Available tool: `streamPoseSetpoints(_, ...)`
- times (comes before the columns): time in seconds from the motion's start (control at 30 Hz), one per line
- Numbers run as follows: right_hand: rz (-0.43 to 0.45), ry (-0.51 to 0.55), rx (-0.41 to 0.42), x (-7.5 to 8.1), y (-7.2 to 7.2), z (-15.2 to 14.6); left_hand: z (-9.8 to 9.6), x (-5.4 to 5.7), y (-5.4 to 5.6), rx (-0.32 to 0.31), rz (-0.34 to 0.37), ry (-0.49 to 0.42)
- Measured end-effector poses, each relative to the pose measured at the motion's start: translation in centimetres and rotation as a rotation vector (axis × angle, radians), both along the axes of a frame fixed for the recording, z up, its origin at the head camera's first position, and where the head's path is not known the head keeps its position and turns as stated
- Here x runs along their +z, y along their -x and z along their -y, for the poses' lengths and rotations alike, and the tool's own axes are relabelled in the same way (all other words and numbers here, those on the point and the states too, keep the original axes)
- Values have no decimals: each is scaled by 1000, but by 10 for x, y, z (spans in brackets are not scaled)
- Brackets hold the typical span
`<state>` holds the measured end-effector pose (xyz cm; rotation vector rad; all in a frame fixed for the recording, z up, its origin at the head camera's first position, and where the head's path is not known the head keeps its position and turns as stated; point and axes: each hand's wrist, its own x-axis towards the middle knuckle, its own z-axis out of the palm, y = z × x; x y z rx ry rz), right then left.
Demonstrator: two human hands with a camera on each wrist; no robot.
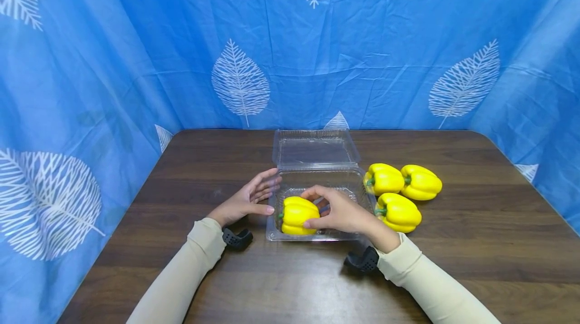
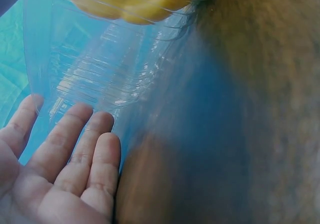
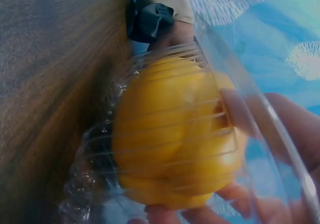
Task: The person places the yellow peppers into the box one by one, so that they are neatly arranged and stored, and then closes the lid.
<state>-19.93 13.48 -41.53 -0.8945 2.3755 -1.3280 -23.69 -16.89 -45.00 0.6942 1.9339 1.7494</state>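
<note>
A yellow bell pepper [image 1: 299, 215] lies in the left part of a clear plastic clamshell box [image 1: 335, 235], its green stem pointing left. My right hand [image 1: 337, 210] grips this pepper from its right side, thumb in front and fingers behind. In the right wrist view the pepper [image 3: 165, 129] shows through the ribbed box wall. My left hand [image 1: 251, 195] is at the box's left side, fingers extended and spread. The left wrist view has those fingertips [image 2: 105, 146] right at the clear wall, with part of the pepper [image 2: 135, 2] above.
Three more yellow bell peppers [image 1: 399, 212] lie on the wooden table [image 1: 476, 243] right of the box, two of them close against its edge. The box's clear lid [image 1: 316, 150] is folded back behind it. A blue curtain [image 1: 385, 37] with white leaf prints hangs around the table.
</note>
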Motion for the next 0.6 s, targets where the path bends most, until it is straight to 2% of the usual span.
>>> streamPoseSetpoints(0.27, 33, 28, 60, -1, 1, -2, 0, -1, 1, 0, 2, -9)
streamPoseSetpoints(0.6, 59, 34, 37, 4, 0, -6, 0, -2, 2, 1, 3, -10)
